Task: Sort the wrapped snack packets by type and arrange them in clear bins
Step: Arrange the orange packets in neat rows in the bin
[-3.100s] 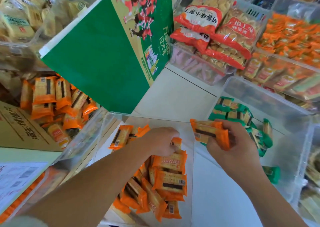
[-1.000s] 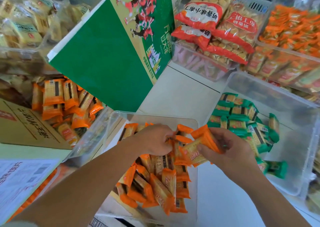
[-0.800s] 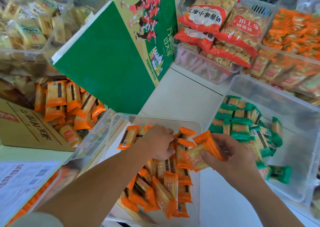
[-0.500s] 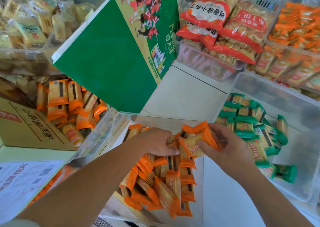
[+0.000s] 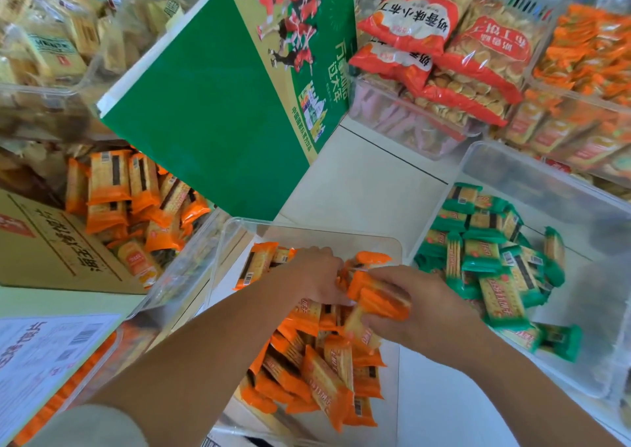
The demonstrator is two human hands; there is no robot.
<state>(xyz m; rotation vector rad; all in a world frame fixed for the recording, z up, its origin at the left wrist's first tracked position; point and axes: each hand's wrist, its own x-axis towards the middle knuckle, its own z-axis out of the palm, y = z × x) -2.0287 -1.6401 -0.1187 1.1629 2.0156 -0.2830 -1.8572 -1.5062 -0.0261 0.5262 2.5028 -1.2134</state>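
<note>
A clear bin (image 5: 307, 233) in front of me holds a pile of orange cracker packets (image 5: 317, 375). My right hand (image 5: 413, 313) grips a small bunch of orange packets (image 5: 379, 298) over the bin's far right part. My left hand (image 5: 314, 276) rests inside the bin with its fingers curled against packets at the far end; its fingertips are hidden. To the right, a second clear bin (image 5: 532, 176) holds green cracker packets (image 5: 491, 258).
A green carton (image 5: 218, 105) leans behind the bins. More orange packets (image 5: 129, 200) lie in a cardboard box (image 5: 44, 252) at left. Bins of yellow packets (image 5: 51, 33), red biscuit bags (image 5: 444, 43) and orange sweets (image 5: 594, 47) line the back. A printed sheet (image 5: 41, 354) lies lower left.
My right hand has carried its orange packets leftward and down from over the gap between the bins into the orange bin, beside my left hand, which stayed inside that bin.
</note>
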